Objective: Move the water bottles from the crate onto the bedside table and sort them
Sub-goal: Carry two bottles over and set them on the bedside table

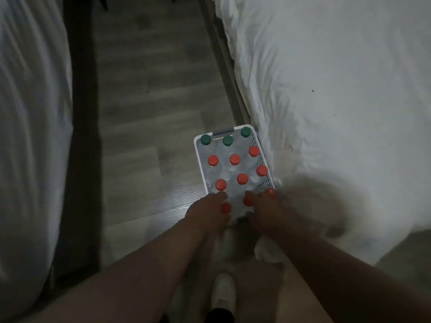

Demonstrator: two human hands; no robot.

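Observation:
A white perforated crate [264, 157] stands on the wooden floor against the right-hand bed. It holds clear water bottles seen from above: three with green caps [227, 140] along the far end and several with red caps [234, 159] behind them. My left hand [205, 214] hovers over the near left bottles, its fingers reaching down around a red cap [225, 208]. Over the near right bottles is my right hand [263, 212], fingers spread by a red cap [270, 191]. Both hands are blurred; the grip is not clear. No bedside table is in view.
White bedding [338, 101] fills the right side and another white bed [30, 136] the left, with a dark frame strip [81, 136] beside it. Grey wooden floor [151, 101] runs between them. My white shoe [224, 294] shows at the bottom.

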